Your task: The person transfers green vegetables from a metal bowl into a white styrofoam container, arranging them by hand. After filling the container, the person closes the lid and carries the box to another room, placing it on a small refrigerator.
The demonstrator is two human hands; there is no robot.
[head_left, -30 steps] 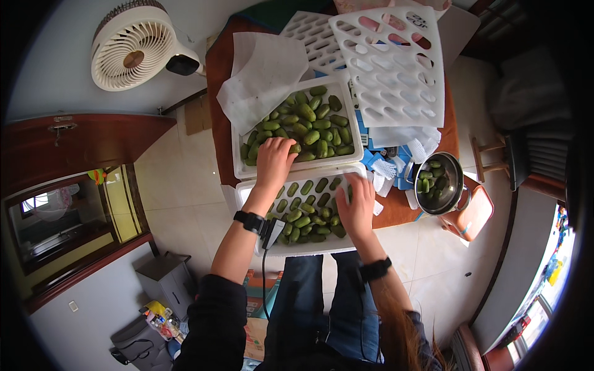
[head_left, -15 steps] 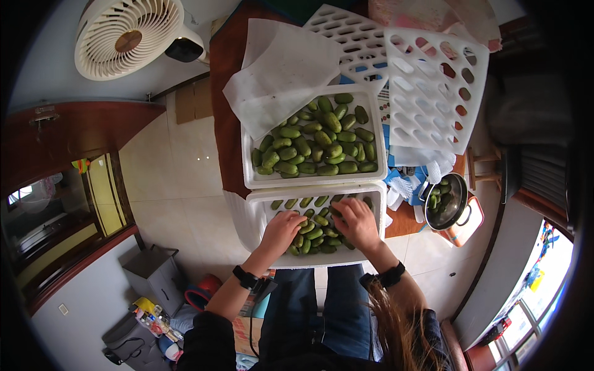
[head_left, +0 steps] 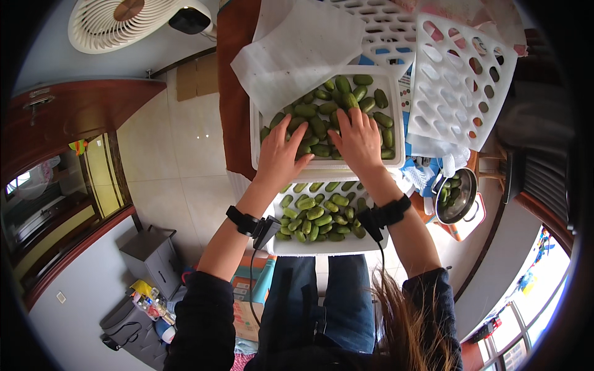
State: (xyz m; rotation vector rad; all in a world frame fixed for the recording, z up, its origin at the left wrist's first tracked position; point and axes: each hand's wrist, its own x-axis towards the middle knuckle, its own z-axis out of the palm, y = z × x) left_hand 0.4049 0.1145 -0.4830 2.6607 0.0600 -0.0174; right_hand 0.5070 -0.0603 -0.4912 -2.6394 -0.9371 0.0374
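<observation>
Two white foam boxes stand end to end before me, each with stubby green cucumbers inside. Over the far box (head_left: 401, 117), my left hand (head_left: 278, 151) rests on cucumbers at the near left, thumb and fingers apart. To its right, my right hand (head_left: 360, 141) reaches onto the same pile with fingers stretched out; its fingertips touch a cucumber (head_left: 351, 101). I see nothing gripped in either hand. In the near box (head_left: 309, 248), below my wrists, cucumbers (head_left: 315, 213) lie in a loose heap, with spaced rows at its far side.
A white foam sheet (head_left: 297, 55) covers the far box's upper left corner. White slotted panels (head_left: 458, 80) lie at the right. A metal pot (head_left: 473, 193) with more cucumbers stands beside the table. A fan (head_left: 117, 21) is at the upper left.
Both hands have moved forward from the near box to the far box, onto its pile. The view has shifted forward slightly, and more of the near box's cucumbers now show.
</observation>
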